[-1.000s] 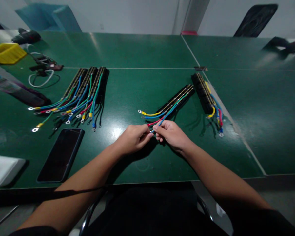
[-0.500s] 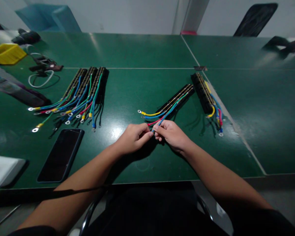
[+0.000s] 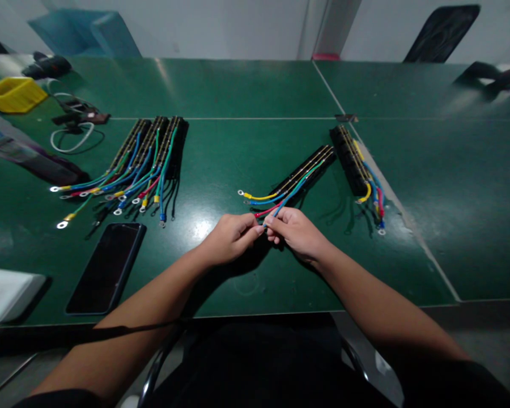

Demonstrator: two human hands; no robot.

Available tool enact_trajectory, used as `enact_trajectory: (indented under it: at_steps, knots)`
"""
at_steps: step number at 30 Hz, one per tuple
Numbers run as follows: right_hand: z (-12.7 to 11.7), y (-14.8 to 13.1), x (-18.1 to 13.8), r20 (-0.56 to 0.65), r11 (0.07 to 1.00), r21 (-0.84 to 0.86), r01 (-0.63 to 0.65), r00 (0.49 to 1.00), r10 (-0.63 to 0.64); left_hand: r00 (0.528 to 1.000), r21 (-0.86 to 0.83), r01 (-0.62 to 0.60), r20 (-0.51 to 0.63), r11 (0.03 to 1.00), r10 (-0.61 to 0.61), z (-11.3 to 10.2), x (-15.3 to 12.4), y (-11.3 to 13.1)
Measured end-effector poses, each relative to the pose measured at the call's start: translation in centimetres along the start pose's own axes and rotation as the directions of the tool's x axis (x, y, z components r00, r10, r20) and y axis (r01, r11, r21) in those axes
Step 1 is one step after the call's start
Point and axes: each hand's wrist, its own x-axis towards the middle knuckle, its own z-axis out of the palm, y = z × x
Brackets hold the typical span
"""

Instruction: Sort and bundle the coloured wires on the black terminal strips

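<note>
In the head view, the right hand [image 3: 295, 229] pinches a blue wire [image 3: 277, 211] between thumb and finger. The left hand [image 3: 233, 235] makes a narrow pinch at the near end of that wire; the tip is hidden by fingers. From the hands, the wire goes up toward one o'clock, to a long black block [image 3: 306, 167] lying slanted on the green table [image 3: 221, 158]. A red wire [image 3: 264, 213] runs close by the left fingers. At eleven o'clock a yellow wire [image 3: 263, 198] ends in a ring. Another black block [image 3: 351, 161] lies at two o'clock, three wired blocks [image 3: 151, 147] at ten, and a phone [image 3: 106, 269] between eight and nine.
</note>
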Motion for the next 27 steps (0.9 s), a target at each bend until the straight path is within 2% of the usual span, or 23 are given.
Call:
enact_trajectory:
  at_steps: [9, 18, 27]
  knots:
    - [-0.04, 0.06, 0.07, 0.000, 1.000, -0.007, -0.004, 1.000, 0.004, 0.999, 0.008, 0.013, -0.044, 1.000, -0.012, 0.07, 0.02, -0.01]
    - [-0.03, -0.01, -0.05, -0.002, 1.000, -0.003, -0.002, 1.000, 0.002, 0.999, -0.064, 0.043, 0.029, 0.997, -0.041, -0.12, 0.08, 0.24]
    - [0.00, -0.04, -0.02, -0.004, 1.000, -0.002, -0.009, 1.000, 0.009, 0.999, -0.020, 0.022, -0.029, 1.000, -0.022, 0.12, 0.03, -0.01]
